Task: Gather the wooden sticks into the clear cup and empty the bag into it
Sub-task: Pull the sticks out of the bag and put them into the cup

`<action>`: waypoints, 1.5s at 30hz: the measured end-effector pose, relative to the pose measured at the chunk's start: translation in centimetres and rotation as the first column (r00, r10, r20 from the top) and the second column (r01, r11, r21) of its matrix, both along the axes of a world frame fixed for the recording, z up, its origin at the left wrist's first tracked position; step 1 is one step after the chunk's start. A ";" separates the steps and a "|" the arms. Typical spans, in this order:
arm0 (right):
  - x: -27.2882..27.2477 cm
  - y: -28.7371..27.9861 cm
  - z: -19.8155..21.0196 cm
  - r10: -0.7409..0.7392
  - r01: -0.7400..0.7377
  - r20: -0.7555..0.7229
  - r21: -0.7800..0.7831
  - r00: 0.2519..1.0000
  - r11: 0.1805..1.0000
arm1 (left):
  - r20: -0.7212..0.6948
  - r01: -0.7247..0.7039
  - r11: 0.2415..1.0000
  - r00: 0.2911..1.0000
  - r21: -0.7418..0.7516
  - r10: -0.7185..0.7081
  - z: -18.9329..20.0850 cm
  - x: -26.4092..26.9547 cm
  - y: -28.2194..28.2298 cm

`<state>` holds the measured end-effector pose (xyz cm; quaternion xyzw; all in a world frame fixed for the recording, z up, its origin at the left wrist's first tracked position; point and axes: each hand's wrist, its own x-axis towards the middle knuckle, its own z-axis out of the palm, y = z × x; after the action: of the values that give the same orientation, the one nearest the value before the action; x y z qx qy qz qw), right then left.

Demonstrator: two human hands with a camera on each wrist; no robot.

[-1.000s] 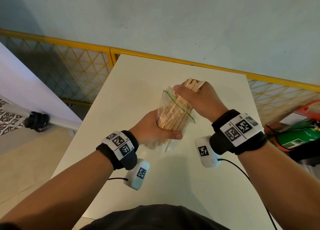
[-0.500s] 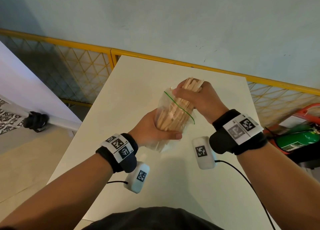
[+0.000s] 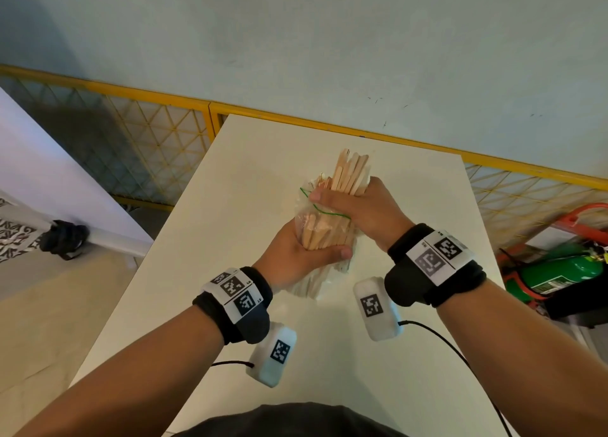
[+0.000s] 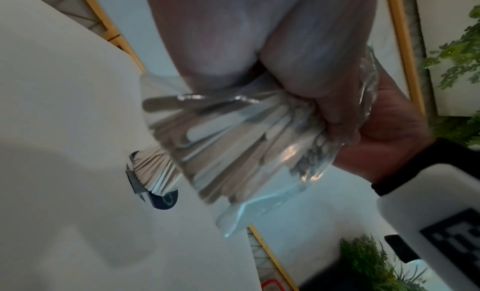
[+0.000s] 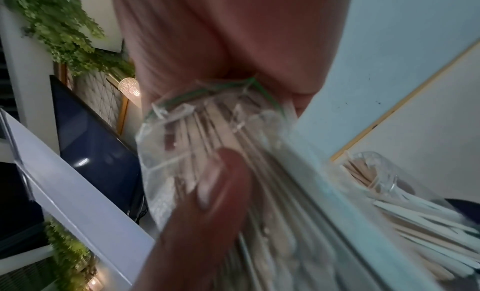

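A clear zip bag [image 3: 316,226] with a green seal line holds a bundle of wooden sticks [image 3: 350,170]. My left hand [image 3: 296,252] grips the bag's lower half above the white table [image 3: 250,160]. My right hand [image 3: 355,206] is wrapped round the sticks at the bag's mouth, and their ends poke out above it. The left wrist view shows the bag [image 4: 246,141] from below, with the clear cup [image 4: 153,172] holding several sticks behind it. That cup [image 5: 376,172] also appears in the right wrist view, beside the bag [image 5: 207,141]. In the head view my hands hide the cup.
A yellow mesh fence [image 3: 158,147] runs along the table's far edge. At the right, off the table, lies a green cylinder [image 3: 559,272] in a red frame. A white board [image 3: 49,173] leans at the left.
The stick ends now stand further out above my right hand than a second ago, and the bundle is more upright. My left hand keeps its grip on the bag.
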<state>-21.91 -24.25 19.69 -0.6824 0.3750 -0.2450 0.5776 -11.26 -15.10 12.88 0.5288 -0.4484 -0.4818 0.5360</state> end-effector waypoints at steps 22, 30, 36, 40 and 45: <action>0.9 -3.0 4.4 -0.226 0.250 0.113 -0.295 0.968 0.922 | 0.097 0.024 0.999 0.995 0.040 -0.027 -0.6 1.5 -0.6; 0.4 -3.0 5.1 -0.169 0.203 0.148 -0.264 0.974 0.943 | 0.142 0.039 0.999 0.989 0.021 -0.041 -0.6 2.3 -0.3; 0.7 -2.4 5.1 -0.152 0.197 0.175 -0.278 0.973 0.940 | 0.124 0.036 0.999 0.992 0.001 -0.036 -0.5 2.3 -0.4; 0.4 -3.0 5.8 -0.224 0.290 0.267 -0.242 0.937 0.926 | 0.184 0.020 1.000 0.983 -0.017 -0.017 -0.6 2.8 -0.4; 0.1 -3.3 6.7 -0.210 0.283 0.271 -0.266 0.939 0.922 | 0.232 0.002 0.999 0.973 -0.039 0.007 -0.7 3.3 -0.7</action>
<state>-21.85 -27.57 26.42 -0.6751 0.3448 -0.4503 0.4718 -8.00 -15.81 12.13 0.5718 -0.5164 -0.4071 0.4906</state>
